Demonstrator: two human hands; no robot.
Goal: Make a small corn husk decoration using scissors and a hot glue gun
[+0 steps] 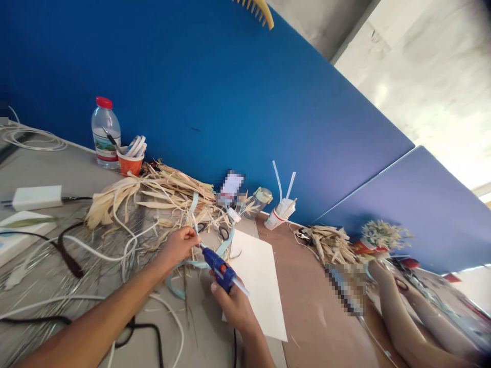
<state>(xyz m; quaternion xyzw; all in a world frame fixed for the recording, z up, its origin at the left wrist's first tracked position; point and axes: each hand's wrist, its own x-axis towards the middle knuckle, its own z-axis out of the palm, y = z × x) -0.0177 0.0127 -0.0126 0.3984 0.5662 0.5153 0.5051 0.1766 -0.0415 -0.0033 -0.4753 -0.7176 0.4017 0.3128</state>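
The work looks partway through: the blue glue gun (218,266) is in use position, its nozzle close to the fingertips of the left hand (180,248), while much of the material lies loose and uncombined. The left hand is closed in a fine pinch, apparently on a thin piece too small to identify; whether any glue is on it cannot be told. The right hand (235,304) is wrapped around the glue gun's grip, and a translucent glue stick (241,287) juts from the rear. Beyond the hands, the dry husks (164,189) form a tangled heap on the grey table (207,327), papery, straw-coloured and curled, some broad, others split into narrow shreds. A smooth pale-blue strip (226,243) bends among them, near black-handled scissors (223,233). Thin, shiny, wire-like strands (38,286) spread stiffly at the left among limp white cables (95,253). Flat white paper (264,286) lies beside the right hand, its surface plain and its edges straight.
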